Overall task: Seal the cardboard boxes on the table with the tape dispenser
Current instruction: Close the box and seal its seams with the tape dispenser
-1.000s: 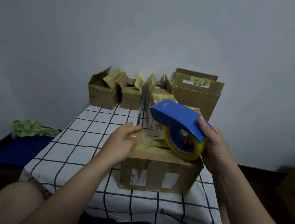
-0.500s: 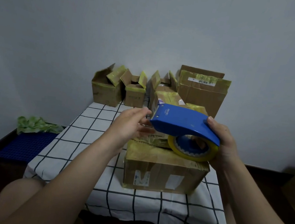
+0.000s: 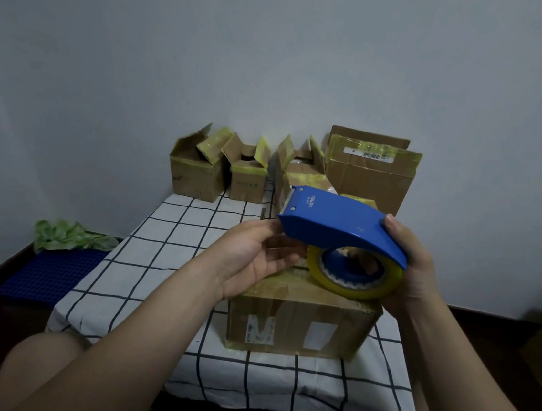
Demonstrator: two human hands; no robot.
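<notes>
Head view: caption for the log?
Right hand holds tape dispenser over near box; left hand at its front edge.

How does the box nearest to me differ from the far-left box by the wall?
The nearest box has its flaps down; the far-left box stands with flaps open. The nearest box shows white labels on its front; the far-left box shows none. Both are brown cardboard with yellowish tape.

At least six cardboard boxes (image 3: 300, 323) are counted. One tape dispenser (image 3: 338, 223), one left hand (image 3: 253, 257) and one right hand (image 3: 414, 272) are seen.
</notes>
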